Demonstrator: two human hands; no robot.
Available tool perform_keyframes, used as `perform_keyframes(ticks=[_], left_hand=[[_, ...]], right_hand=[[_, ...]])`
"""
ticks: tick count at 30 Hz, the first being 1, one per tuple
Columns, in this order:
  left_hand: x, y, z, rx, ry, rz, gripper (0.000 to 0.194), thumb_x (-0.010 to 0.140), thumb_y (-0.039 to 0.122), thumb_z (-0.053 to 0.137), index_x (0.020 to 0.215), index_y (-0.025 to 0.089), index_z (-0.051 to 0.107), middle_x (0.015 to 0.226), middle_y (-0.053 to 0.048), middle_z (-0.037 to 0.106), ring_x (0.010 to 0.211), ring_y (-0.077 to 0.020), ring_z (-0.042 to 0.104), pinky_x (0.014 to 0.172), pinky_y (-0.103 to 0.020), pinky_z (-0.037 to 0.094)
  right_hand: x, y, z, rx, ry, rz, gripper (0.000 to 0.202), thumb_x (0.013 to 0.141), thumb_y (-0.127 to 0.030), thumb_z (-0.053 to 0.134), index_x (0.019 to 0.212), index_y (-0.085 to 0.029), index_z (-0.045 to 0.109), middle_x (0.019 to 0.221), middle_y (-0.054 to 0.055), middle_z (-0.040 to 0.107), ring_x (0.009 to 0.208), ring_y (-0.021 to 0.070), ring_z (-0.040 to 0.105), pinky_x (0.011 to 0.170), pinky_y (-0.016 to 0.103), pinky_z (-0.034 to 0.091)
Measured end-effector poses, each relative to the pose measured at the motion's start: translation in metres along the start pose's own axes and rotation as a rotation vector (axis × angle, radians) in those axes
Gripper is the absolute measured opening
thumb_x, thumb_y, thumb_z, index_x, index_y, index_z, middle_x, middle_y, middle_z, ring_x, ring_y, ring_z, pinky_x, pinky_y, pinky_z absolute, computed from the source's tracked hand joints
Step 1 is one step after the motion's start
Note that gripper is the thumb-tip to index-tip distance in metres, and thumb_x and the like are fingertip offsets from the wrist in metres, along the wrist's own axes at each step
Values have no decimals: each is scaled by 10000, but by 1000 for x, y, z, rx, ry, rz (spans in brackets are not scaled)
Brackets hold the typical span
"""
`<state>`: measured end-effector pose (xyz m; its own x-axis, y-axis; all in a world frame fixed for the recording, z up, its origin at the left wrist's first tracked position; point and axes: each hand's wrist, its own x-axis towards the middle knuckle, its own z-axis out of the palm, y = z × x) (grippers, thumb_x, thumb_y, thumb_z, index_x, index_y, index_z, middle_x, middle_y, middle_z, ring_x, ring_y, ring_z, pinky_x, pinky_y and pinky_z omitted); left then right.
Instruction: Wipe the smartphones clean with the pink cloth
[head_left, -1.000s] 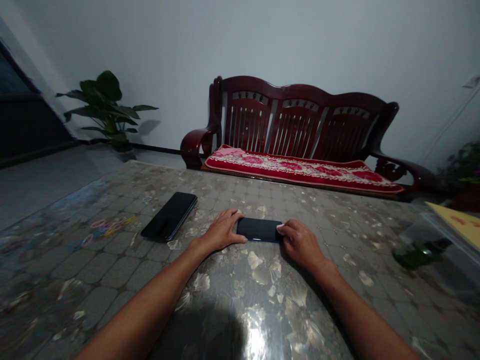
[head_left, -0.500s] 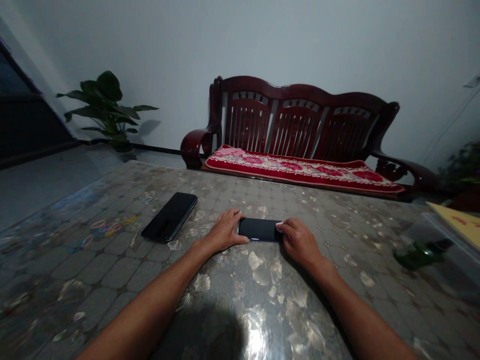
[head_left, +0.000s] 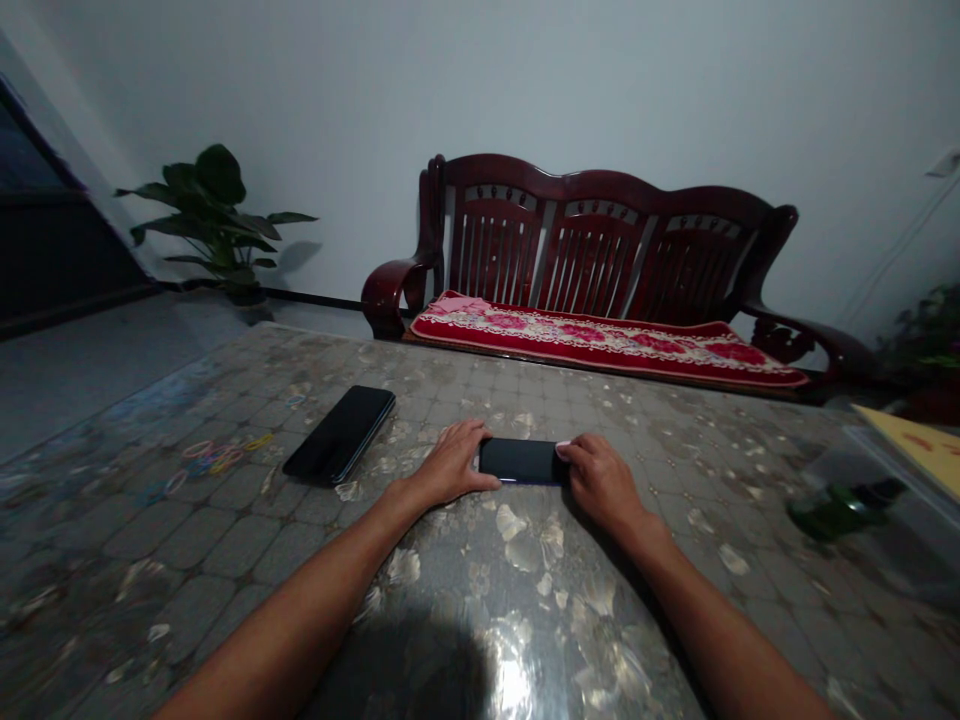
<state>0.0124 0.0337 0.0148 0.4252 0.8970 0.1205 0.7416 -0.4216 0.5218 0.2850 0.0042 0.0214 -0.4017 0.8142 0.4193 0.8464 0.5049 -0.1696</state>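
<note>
A dark smartphone (head_left: 523,461) lies sideways, screen up, at the middle of the patterned table. Around its left end, my left hand (head_left: 453,463) grips the long edges between thumb and fingers. My right hand (head_left: 598,475) pinches the right end, with the thumb on top of the screen; the other fingers are curled and partly hidden. To the left of my hands rests a larger black device (head_left: 341,433), flat and slanted, resembling a phone or small tablet.
Coloured rubber bands (head_left: 225,453) are scattered at the left of the table (head_left: 465,570). On the right are a green bottle (head_left: 840,508) and a clear plastic box (head_left: 919,540) with a yellow sheet (head_left: 919,445). A wooden bench (head_left: 585,240) stands beyond the table.
The smartphone and both hands have shifted very slightly to the right in view. The grip of both hands stays the same.
</note>
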Motion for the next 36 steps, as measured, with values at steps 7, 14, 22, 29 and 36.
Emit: perform_keyframes(ticks=[7,14,22,29,36], left_hand=[[1,-3,4,-15,0,43,665,682,415,884,1252,212,607,1454,-152,530,1405,-369,433,1184,-530,315],[1,-3,4,-15,-4,34,672,678,394,898,1257,207,613,1472,-152,516,1418,-368,420,1191,-521,312],[1,1,1,-14,-13,34,697,671,403,907,1260,169,616,1463,-180,514,1400,-372,438,1180,-506,325],[2,-6,6,-34,33,77,678,654,408,917,1230,203,625,1433,-157,542,1373,-374,468,1159,-528,349],[1,-6,5,-47,49,85,687,635,402,930,1223,201,636,1402,-158,566,1348,-377,494,1145,-525,369]], right_hand=[[4,-1,4,19,21,-4,344,883,-18,491,1059,-203,723,964,88,677,919,223,600,806,303,476],[5,-5,3,70,-13,-70,367,880,-11,490,1097,-195,723,1011,90,691,945,226,602,835,313,482],[6,4,0,-4,-20,27,362,866,2,499,1057,-187,742,972,95,691,930,232,603,815,307,467],[25,-19,-12,12,-244,-32,366,881,-34,497,1078,-189,762,1000,92,695,954,214,609,835,284,441],[32,-24,-11,-77,-233,157,344,900,-50,481,1041,-162,775,1035,114,690,998,232,597,861,283,420]])
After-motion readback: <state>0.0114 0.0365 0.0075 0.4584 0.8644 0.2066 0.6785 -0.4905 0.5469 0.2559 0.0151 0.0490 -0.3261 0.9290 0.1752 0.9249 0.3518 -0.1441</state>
